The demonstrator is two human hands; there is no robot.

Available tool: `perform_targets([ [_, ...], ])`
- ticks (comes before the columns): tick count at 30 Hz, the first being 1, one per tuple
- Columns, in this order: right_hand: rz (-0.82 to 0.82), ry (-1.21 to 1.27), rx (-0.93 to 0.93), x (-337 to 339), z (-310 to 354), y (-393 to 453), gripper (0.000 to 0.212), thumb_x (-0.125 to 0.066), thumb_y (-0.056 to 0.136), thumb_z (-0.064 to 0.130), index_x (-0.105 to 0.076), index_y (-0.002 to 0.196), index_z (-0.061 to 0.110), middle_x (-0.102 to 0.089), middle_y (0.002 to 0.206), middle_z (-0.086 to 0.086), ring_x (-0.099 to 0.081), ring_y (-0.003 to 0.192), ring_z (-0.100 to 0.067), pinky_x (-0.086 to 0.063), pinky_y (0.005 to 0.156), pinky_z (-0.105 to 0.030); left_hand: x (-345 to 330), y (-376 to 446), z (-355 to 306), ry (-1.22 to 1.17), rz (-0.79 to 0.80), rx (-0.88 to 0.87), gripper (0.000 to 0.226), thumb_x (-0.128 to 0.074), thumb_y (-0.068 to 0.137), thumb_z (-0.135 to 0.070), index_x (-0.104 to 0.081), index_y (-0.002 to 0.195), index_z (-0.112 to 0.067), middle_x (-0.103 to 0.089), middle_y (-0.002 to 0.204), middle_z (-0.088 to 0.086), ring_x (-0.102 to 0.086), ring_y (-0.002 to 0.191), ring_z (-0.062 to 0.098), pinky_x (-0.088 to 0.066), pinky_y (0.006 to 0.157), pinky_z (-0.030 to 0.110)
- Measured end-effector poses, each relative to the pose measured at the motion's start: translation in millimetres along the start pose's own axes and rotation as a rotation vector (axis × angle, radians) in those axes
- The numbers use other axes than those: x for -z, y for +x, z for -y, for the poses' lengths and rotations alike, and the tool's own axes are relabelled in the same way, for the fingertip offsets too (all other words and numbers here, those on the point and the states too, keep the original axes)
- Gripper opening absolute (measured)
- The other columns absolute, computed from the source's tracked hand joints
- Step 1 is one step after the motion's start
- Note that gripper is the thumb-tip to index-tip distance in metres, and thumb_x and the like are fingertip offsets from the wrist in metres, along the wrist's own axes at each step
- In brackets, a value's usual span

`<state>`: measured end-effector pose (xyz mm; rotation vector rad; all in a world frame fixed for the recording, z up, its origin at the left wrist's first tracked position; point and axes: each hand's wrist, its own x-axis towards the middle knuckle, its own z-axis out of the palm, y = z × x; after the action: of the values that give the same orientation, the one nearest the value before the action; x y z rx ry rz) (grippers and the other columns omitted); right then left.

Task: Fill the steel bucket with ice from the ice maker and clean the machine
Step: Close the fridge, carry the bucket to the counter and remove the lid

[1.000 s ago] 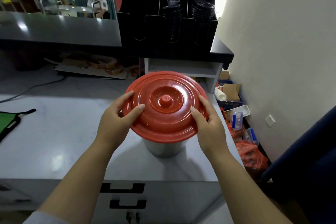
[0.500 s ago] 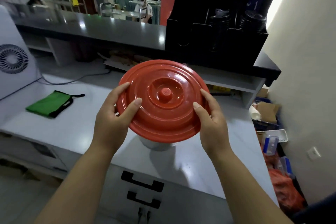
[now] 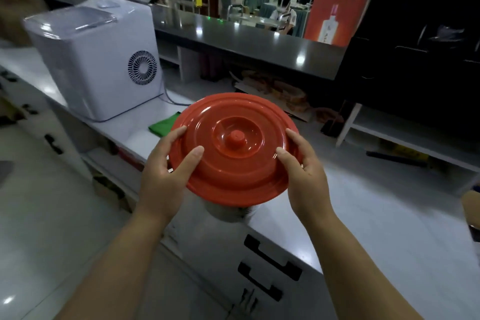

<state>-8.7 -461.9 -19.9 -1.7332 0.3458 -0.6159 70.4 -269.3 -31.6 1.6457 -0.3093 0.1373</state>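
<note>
Holding a round red lid (image 3: pixel 235 149) by its opposite edges, both hands keep it in the air above the steel bucket (image 3: pixel 230 212), of which only a strip of shiny wall shows beneath the lid's near edge. The left hand (image 3: pixel 166 170) grips the left rim, thumb laid across the ridged top and fingers curled around the edge; the right hand (image 3: pixel 302 171) does the same on the right rim, thumb on top pointing inward. The lid tilts slightly toward the camera, its small central knob facing up. The bucket stands on the pale grey worktop (image 3: pixel 363 210), near its front edge, above drawers with black handles (image 3: pixel 270 257). Just beyond the lid's left side lies a folded green cloth (image 3: pixel 163 125) on the same worktop. Farther left and back stands the white ice maker (image 3: pixel 96 60), a boxy machine with a clear top cover and a round fan grille on the side facing the lid; a grey cable (image 3: pixel 171 97) runs from its base. Behind the worktop rises a dark raised counter (image 3: pixel 246 41), with flattened cardboard packaging (image 3: pixel 280 93) lying under its overhang. To the right stands a black organiser (image 3: pixel 415 47) over a white shelf unit (image 3: pixel 405 132). A red banner (image 3: pixel 340 0) with gold characters stands at the back, and a seated person (image 3: pixel 283 11) is visible in the room beyond.
</note>
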Motion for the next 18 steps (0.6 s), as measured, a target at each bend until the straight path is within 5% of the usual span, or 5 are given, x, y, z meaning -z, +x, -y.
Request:
perform_targets([
  [7,0.074,0.03,0.016,-93,14,-10,0.04,-0.055,0.094,0.031,-0.047,0.133,0.037,-0.055,0.122,0.018,-0.055,0.113,-0.004,-0.047,0.097,-0.03,94,14,14,0.068,-0.085,0.029,0.05,-0.062,0.065,-0.063,-0.053,0.114,-0.054,-0.055,0.127,-0.011,-0.055,0.114,0.009,-0.046,0.1,0.039],
  [18,0.202,0.085,0.016,-248,30,-36,0.051,-0.055,0.08,0.046,-0.048,0.131,0.042,-0.055,0.126,0.015,-0.054,0.115,-0.004,-0.047,0.1,-0.037,242,30,34,0.144,-0.219,0.062,0.042,-0.065,0.086,-0.037,-0.053,0.126,-0.04,-0.057,0.122,-0.012,-0.056,0.107,0.005,-0.047,0.094,0.03],
])
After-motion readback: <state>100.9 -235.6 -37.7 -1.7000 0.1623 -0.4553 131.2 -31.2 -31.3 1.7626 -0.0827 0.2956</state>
